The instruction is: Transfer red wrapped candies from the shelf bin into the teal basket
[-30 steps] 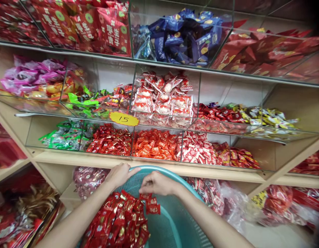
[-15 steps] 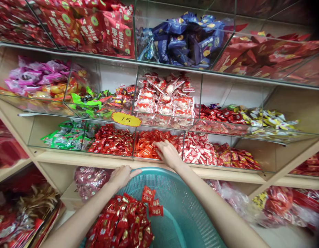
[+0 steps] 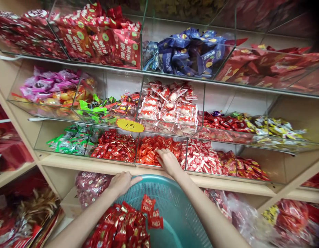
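Note:
My left hand (image 3: 121, 182) grips the far rim of a teal plastic basket (image 3: 172, 206) that I hold below the shelves. A heap of red wrapped candies (image 3: 125, 227) lies in the basket's left half. My right hand (image 3: 169, 161) reaches into the clear bin of orange-red candies (image 3: 151, 153) on the lowest shelf, fingers curled down into the pile. Whether candies are in its grasp is hidden by the hand.
Clear bins fill three shelf rows: green candies (image 3: 68, 141), dark red candies (image 3: 114, 146), red-and-white candies (image 3: 200, 158), white-red packs (image 3: 169, 103), blue packs (image 3: 187, 51). A yellow "15" price tag (image 3: 130, 125) hangs mid-shelf. Bagged sweets (image 3: 89, 184) sit under the shelf.
My right hand left the basket, where it dropped a few orange-red candies, and moved up into the orange-red candy bin. The view tilted slightly upward. My left hand kept hold of the rim.

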